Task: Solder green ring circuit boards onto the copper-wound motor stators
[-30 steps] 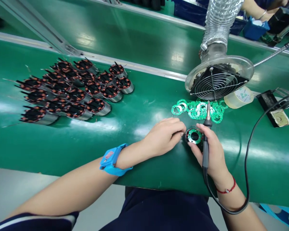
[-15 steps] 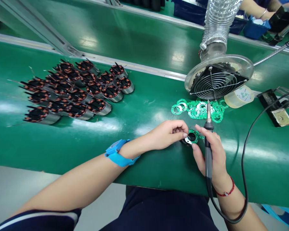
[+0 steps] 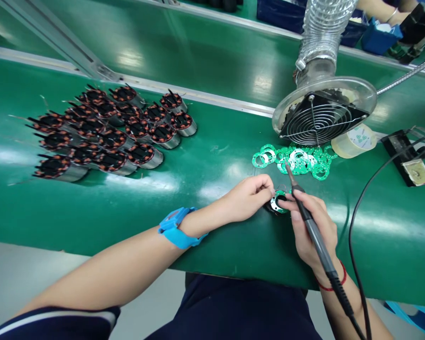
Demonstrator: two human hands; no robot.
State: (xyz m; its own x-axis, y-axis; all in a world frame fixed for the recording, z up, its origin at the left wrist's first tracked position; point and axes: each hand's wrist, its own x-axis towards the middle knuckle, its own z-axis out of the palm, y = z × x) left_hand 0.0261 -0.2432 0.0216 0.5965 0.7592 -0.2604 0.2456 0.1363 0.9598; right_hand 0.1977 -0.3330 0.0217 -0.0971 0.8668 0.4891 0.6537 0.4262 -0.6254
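My left hand [image 3: 248,197] is closed in a pinch at the left edge of a green-and-white ring-shaped circuit board [image 3: 275,206]. Whatever sits between the fingertips is too small to make out. The board lies over a dark motor stator [image 3: 268,208], mostly hidden beneath it. My right hand [image 3: 317,229] grips a soldering iron [image 3: 318,243], its tip pointing up and left, away from the board. Fingers of that same hand reach to the board's dark centre opening. Behind the hands lies a pile of similar ring boards [image 3: 297,160].
Several wound stators [image 3: 116,139] stand grouped at the left. A fume extractor hood [image 3: 322,113] hangs over the board pile. To its right are a tape roll [image 3: 354,140] and an iron stand with sponge [image 3: 407,158]. The iron's cable [image 3: 354,226] loops at right.
The soldering iron has swung from upright to slanting, its tip now further left and lower. My right fingers have moved left onto the ring board; my left hand stays nearly still.
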